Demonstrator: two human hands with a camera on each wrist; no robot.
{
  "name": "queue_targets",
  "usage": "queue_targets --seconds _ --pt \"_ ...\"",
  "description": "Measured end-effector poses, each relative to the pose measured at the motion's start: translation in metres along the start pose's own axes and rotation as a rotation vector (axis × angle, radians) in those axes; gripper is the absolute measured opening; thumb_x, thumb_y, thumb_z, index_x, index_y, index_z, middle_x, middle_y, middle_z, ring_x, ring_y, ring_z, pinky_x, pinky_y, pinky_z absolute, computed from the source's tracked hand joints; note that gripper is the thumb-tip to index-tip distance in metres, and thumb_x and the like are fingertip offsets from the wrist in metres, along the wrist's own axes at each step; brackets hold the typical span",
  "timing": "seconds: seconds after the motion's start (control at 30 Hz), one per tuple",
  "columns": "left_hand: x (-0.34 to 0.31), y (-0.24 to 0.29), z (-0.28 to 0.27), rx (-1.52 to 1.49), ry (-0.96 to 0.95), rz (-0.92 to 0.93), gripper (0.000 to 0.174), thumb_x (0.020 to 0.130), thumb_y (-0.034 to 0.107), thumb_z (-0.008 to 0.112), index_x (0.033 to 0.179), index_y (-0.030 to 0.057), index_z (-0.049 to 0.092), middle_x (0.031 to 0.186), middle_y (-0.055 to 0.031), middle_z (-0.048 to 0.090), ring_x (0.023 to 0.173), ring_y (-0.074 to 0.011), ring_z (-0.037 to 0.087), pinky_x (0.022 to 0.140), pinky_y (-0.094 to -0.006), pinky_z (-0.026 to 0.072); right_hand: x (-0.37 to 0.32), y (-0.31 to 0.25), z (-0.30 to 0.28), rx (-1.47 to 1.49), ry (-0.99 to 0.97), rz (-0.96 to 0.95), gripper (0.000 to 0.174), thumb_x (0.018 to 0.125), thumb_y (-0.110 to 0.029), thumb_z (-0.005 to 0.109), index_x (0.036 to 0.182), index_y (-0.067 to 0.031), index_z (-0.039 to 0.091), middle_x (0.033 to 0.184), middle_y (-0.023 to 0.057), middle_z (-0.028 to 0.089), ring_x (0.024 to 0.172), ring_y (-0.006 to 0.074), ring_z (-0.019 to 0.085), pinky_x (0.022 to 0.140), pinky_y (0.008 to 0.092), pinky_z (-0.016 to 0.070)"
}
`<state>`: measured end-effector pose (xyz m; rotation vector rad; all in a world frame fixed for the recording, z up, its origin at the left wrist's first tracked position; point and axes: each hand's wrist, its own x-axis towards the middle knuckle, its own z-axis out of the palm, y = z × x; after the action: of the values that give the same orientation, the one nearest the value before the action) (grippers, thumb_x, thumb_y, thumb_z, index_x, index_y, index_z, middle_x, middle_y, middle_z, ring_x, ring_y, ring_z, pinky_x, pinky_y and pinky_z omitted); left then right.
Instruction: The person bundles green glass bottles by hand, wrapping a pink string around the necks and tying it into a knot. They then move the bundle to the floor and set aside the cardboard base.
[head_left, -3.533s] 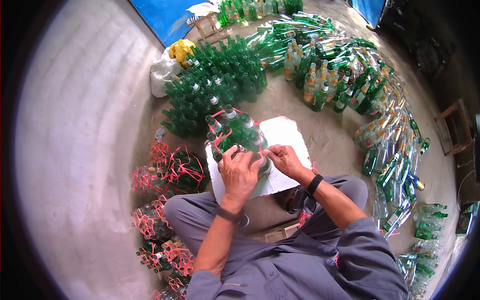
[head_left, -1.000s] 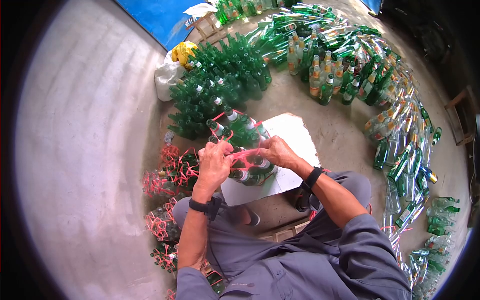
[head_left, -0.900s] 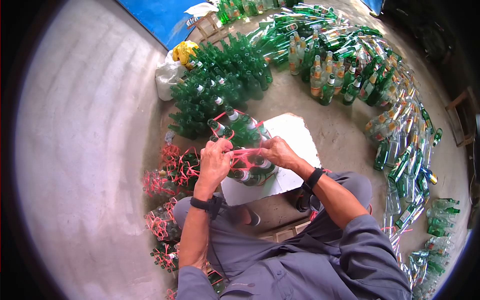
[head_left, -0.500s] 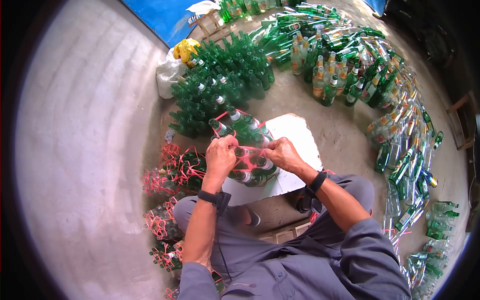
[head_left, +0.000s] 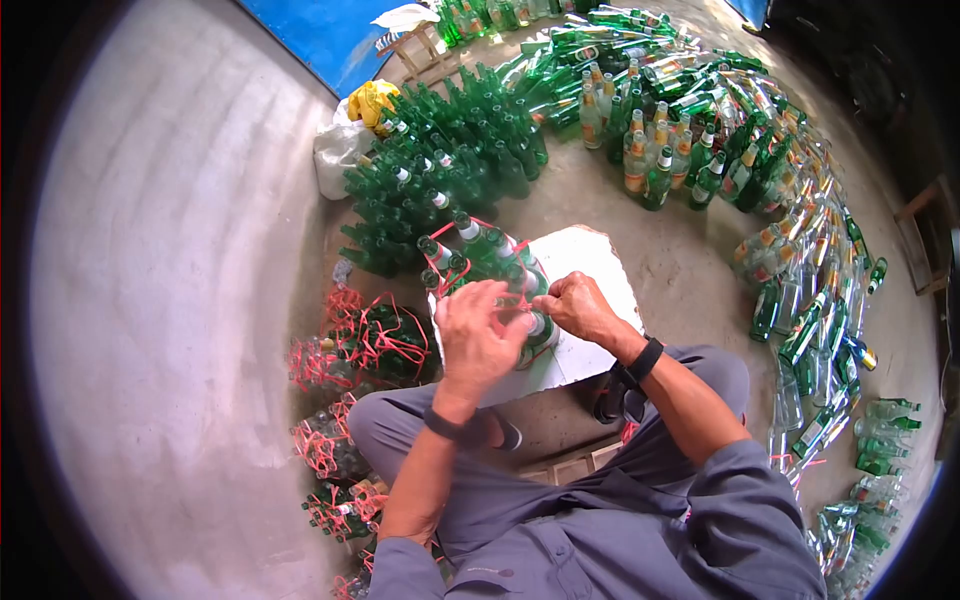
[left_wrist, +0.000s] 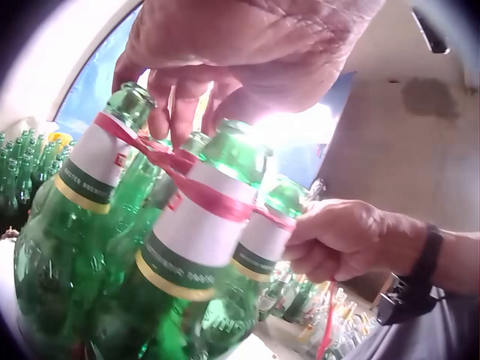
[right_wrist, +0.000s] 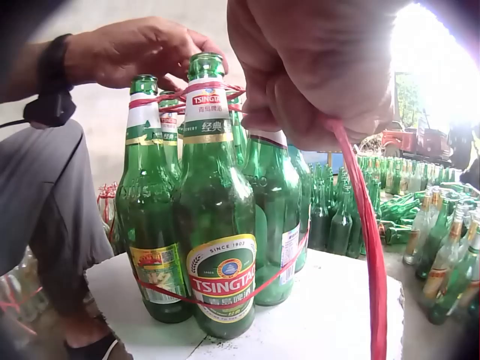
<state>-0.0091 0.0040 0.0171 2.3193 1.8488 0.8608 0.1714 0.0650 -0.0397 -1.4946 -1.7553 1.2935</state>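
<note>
A bundle of green beer bottles (right_wrist: 217, 247) stands upright on a white board (head_left: 595, 265) in front of the person. Red plastic twine (right_wrist: 364, 225) runs round the bottle necks, and another strand circles the bottles low down. The left hand (head_left: 478, 335) is over the near necks, its fingers loosely bent and reaching down among them in the left wrist view. At the bundle's right side, the right hand (head_left: 583, 308) pinches the twine, with curled fingers; a loose length hangs below it in the right wrist view.
Many green bottles (head_left: 450, 150) stand behind the bundle. A long heap of bottles (head_left: 790, 250) curves along the right. To the left sit bundles tied in red twine (head_left: 375, 335), beside a pale wall (head_left: 180, 280). A wooden frame (head_left: 925, 235) is at far right.
Half a second ago the left hand held twine stretched left of the right hand. It has moved right over the necks and its fingers have loosened. The right hand keeps its pinch, nearly in place.
</note>
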Motion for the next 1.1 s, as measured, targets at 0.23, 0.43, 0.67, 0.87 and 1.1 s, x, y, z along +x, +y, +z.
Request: queue_targets --seconds 0.23,0.43,0.67,0.87,1.1 --pt "-0.004 0.015 0.023 0.129 -0.088 -0.043 0.053 0.074 0.027 0.080 0.120 0.0058 0.066 0.126 -0.0094 0.065 0.132 -0.0370 0.045 0.109 -0.0521 0.0380 0.001 0.004 -0.003 -0.001 0.010 -0.097 0.034 0.083 -0.026 0.073 0.073 0.0064 0.069 0.068 0.0288 0.062 0.062 0.0423 0.063 0.067 0.0489 0.0519" --pt "-0.003 0.014 0.022 0.130 -0.090 -0.079 0.056 0.074 0.025 0.079 0.123 0.0042 0.062 0.124 -0.0106 0.065 0.129 -0.0359 0.047 0.106 -0.0490 0.0422 0.003 0.013 -0.007 -0.029 0.064 -0.192 0.030 0.084 -0.023 0.074 0.074 0.0049 0.070 0.069 0.0268 0.063 0.064 0.0434 0.063 0.065 0.0475 0.0523" --pt "-0.003 0.013 0.020 0.099 -0.077 -0.073 0.057 0.074 0.025 0.078 0.124 0.0036 0.061 0.122 -0.0119 0.065 0.126 -0.0355 0.048 0.104 -0.0475 0.0445 0.011 0.021 -0.010 -0.071 0.064 -0.198 0.033 0.088 -0.028 0.073 0.079 0.0045 0.072 0.070 0.0261 0.063 0.064 0.0412 0.062 0.065 0.0462 0.0506" --pt "-0.005 0.012 0.019 0.102 -0.087 -0.073 0.060 0.074 0.030 0.078 0.125 0.0024 0.062 0.120 -0.0113 0.068 0.128 -0.0327 0.049 0.102 -0.0466 0.0459 -0.005 -0.002 -0.025 -0.183 0.055 -0.171 0.029 0.088 -0.026 0.073 0.081 0.0023 0.073 0.068 0.0254 0.063 0.063 0.0403 0.062 0.066 0.0434 0.0519" --pt "-0.004 0.010 0.022 0.063 -0.085 -0.131 0.063 0.073 0.027 0.079 0.128 0.0030 0.058 0.121 -0.0122 0.068 0.131 -0.0339 0.047 0.102 -0.0493 0.0453 -0.006 -0.008 -0.025 -0.221 0.111 -0.178 0.029 0.088 -0.024 0.073 0.076 0.0023 0.071 0.067 0.0247 0.062 0.061 0.0415 0.060 0.063 0.0451 0.0505"
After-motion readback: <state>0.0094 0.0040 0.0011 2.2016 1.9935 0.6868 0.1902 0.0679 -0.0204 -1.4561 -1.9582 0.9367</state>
